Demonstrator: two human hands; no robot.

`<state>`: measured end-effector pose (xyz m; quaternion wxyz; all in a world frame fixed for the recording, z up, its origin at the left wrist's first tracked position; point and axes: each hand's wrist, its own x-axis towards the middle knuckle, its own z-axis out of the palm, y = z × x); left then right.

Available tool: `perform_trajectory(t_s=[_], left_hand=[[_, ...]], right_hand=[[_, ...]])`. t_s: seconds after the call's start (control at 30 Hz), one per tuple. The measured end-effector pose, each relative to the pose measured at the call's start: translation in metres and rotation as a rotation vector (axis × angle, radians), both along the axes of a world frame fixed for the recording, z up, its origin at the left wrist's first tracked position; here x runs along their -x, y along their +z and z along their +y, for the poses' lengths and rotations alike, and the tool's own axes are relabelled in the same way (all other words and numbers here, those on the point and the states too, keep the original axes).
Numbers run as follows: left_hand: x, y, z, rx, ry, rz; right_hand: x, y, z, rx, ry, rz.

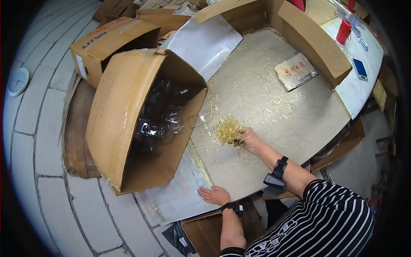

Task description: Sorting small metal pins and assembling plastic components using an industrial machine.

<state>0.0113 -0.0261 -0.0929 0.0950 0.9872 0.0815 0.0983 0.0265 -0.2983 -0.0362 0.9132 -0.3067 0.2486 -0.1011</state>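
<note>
My right hand is closed around a dense bunch of thin gold strips, its tips fanning out to the left. It is over the grey tabletop, where many loose gold strips lie scattered. Whether the strips are wire or ties I cannot tell. My left hand lies flat, fingers stretched, on the table's near left part beside a whitish plastic sheet. An open carton lies on its side left of both hands, with clear, shiny plastic bags inside.
A second carton stands behind the first. A white sheet and a printed, flattened packet lie on the table. Cardboard walls edge its far side. On the white surface at right are a red cylinder and a blue-topped device.
</note>
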Motion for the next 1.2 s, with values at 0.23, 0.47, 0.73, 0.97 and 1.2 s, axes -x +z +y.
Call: perform_trajectory(t_s=[0.23,0.47,0.73,0.97,1.2], left_hand=[[-0.007,0.004,-0.006,0.002,-0.015,0.027],[-0.009,0.006,-0.004,0.011,-0.02,0.013],[-0.006,0.001,0.002,0.006,0.03,0.052],[-0.003,0.004,-0.002,-0.027,0.002,0.027],[-0.005,0.005,-0.001,-0.033,-0.018,0.027]], right_hand=[[-0.01,-0.034,0.056,-0.043,0.133,0.081],[-0.02,-0.038,0.041,-0.082,0.116,0.1],[0.009,-0.015,-0.034,-0.095,-0.167,-0.086],[0.069,-0.036,-0.111,0.049,-0.213,-0.053],[0.085,-0.01,-0.113,0.098,-0.364,0.097]])
